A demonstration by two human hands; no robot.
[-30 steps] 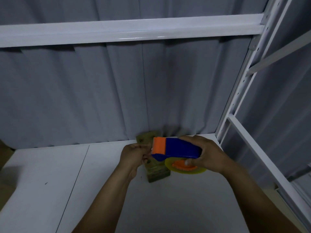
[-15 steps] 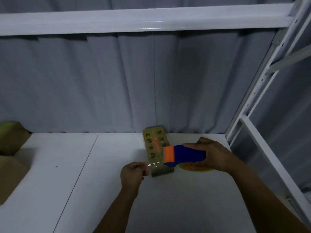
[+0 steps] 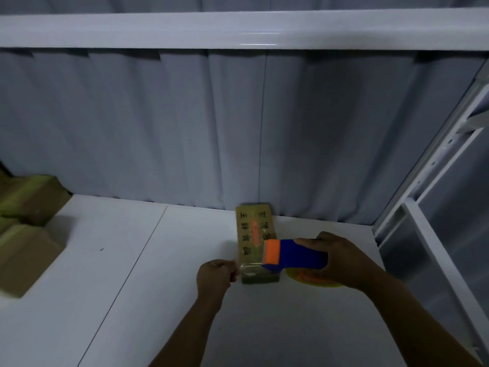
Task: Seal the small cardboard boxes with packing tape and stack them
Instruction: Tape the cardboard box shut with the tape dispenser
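Seen from the head camera, a small cardboard box (image 3: pixel 247 234) lies flat toward the back of a white surface (image 3: pixel 132 300), its far end close to a grey pleated curtain (image 3: pixel 185 128). The box is a long, low rectangle of dull brown card. Its top carries two columns of dark printed characters, with an orange mark running between them.

The right hand (image 3: pixel 341 260) grips a tape dispenser (image 3: pixel 293 256), fingers wrapped over its smooth blue plastic body. The orange mouth of the dispenser sits over the near right corner of the box. Beneath the hand, a round yellow and orange roll of tape (image 3: pixel 312 281) shows at the edge of the dispenser.

The left hand (image 3: pixel 214 278) is closed in a pinch on the free end of a clear, glossy strip of tape (image 3: pixel 250 266). The strip stretches from the dispenser's mouth across the near end of the box. Whether it touches the card cannot be told in the dim light.

At the left edge of the surface, plain brown cardboard boxes (image 3: pixel 26 234) are piled in steps. A glossy white metal beam (image 3: pixel 238 30) crosses overhead, and a white perforated rack post (image 3: pixel 436 181) rises on the right.
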